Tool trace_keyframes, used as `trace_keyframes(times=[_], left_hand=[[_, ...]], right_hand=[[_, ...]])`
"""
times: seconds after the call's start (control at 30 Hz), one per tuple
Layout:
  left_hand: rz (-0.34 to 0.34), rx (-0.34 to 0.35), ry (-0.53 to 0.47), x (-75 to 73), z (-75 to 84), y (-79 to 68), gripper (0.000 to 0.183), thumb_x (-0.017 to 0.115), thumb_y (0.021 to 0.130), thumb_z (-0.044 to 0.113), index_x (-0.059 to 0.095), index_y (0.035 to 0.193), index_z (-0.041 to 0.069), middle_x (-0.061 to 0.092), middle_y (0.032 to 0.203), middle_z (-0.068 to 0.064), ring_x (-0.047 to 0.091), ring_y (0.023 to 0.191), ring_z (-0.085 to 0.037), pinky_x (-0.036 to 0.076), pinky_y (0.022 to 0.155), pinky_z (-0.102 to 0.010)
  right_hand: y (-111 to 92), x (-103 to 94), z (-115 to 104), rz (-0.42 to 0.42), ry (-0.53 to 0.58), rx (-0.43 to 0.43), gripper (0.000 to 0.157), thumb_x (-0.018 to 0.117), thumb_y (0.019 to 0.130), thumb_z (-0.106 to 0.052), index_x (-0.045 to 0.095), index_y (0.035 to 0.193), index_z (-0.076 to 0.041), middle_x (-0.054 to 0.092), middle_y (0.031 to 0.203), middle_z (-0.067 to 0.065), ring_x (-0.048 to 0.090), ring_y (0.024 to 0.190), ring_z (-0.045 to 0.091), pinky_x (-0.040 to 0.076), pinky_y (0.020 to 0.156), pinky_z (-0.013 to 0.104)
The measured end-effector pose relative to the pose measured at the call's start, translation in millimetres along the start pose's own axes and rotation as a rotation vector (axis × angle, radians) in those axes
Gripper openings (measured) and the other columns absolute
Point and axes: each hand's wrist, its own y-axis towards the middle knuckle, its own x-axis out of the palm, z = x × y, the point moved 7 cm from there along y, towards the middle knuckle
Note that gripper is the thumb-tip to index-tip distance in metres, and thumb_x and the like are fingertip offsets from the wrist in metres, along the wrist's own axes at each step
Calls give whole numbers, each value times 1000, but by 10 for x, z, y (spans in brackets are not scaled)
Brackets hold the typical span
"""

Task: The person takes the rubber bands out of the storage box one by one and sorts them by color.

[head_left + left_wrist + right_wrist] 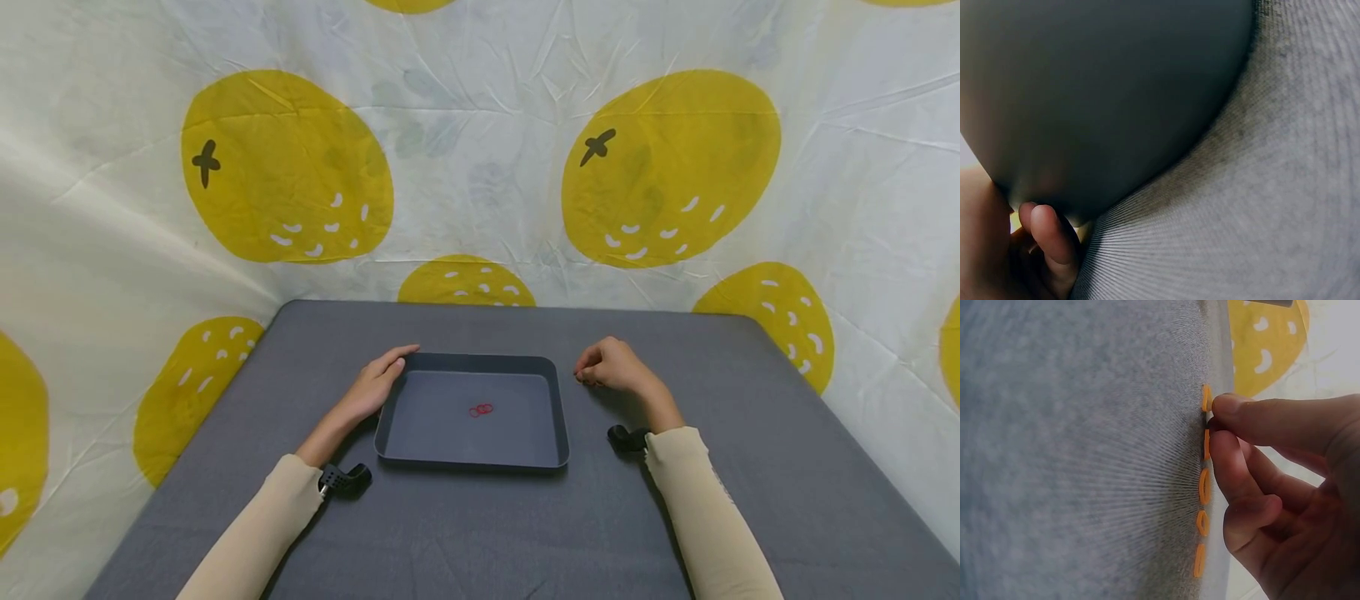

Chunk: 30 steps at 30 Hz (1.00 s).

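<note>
My left hand (369,387) grips the left side of a dark grey rectangular tray (472,463) near its far corner, thumb at the rim. In the left wrist view, curled fingertips (1049,231) show below the tray's dark surface (1122,94). Several thin red rings (481,410) lie together on the tray floor. Right of the tray, my right hand (615,365) is low over the table, thumb and fingertips drawn together. A row of small orange rings (1204,485) lies right at those fingertips; I cannot tell whether one is pinched.
Grey cloth covers the table (480,542). A white cloth (480,208) printed with big yellow fruit hangs behind and at the sides. A black camera mount (628,439) sits at the right wrist, another mount (347,481) at the left.
</note>
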Motion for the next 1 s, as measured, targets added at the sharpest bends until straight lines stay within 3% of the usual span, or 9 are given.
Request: trace_keyframes(times=[0.47, 0.63, 1.0], left_hand=[[-3, 11, -3, 4, 6, 9, 40, 33, 107, 28, 43, 146, 25, 39, 153, 0, 32, 143, -26, 28, 113, -55], [2, 7, -2, 5, 10, 4, 40, 34, 107, 28, 44, 146, 24, 40, 152, 0, 33, 143, -26, 28, 113, -54], [5, 0, 6, -5, -7, 13, 40, 34, 106, 29, 44, 145, 26, 40, 152, 2, 32, 144, -24, 27, 114, -53]], right_hand=[[-22, -73, -32, 18, 22, -17, 11, 66, 85, -5, 77, 87, -6, 71, 71, 7, 56, 56, 14, 48, 53, 30], [-28, -143, -65, 47, 13, -18, 12, 69, 86, -12, 77, 93, -6, 73, 78, 5, 61, 62, 13, 49, 55, 30], [-68, -284, -272, 94, 22, -68, 14, 68, 87, -11, 76, 96, -3, 74, 87, 8, 65, 73, 14, 53, 66, 30]])
